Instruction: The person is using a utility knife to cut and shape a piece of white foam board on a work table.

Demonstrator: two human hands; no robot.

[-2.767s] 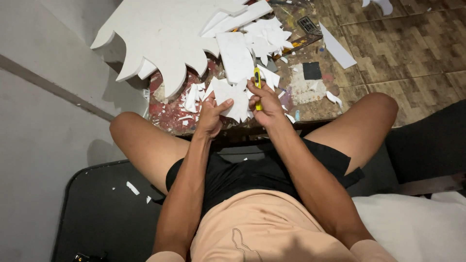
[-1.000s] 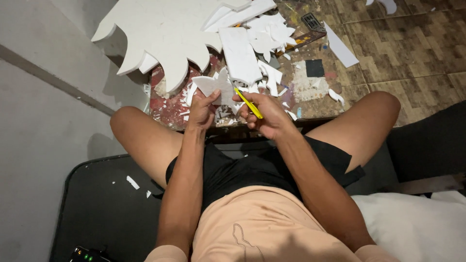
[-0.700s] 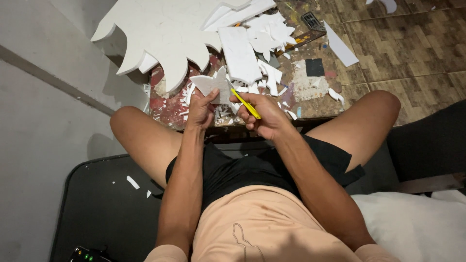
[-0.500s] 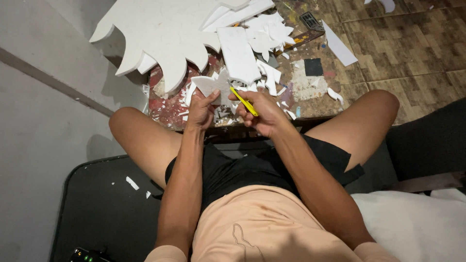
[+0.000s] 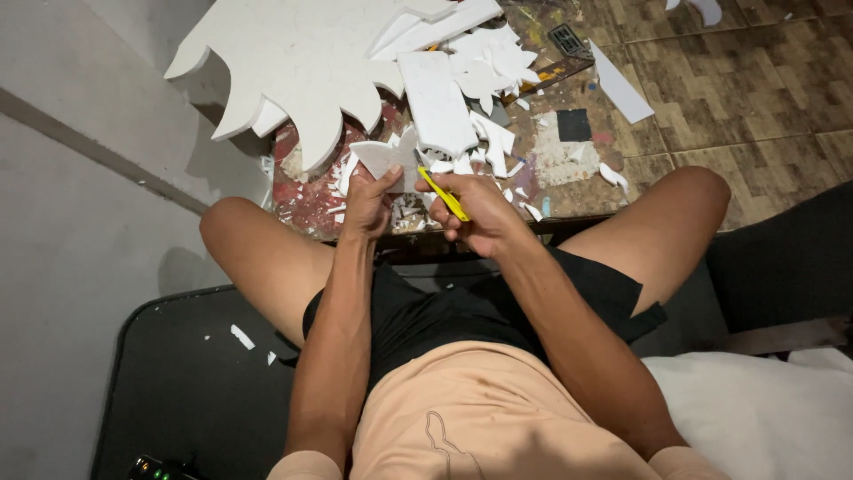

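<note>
Your right hand (image 5: 475,209) had its grip closed on a yellow-handled craft knife (image 5: 442,193), blade tip at the edge of the small white foam cut-out (image 5: 384,158). Your left hand (image 5: 369,200) pinched that piece from below, thumb on its face, held above the paint-stained desk (image 5: 569,160). Trimming looked partway: many white foam offcuts (image 5: 484,71) lay there, beside the large spiky white foam board (image 5: 293,62). Both forearms reached forward between your knees, elbows tucked.
</note>
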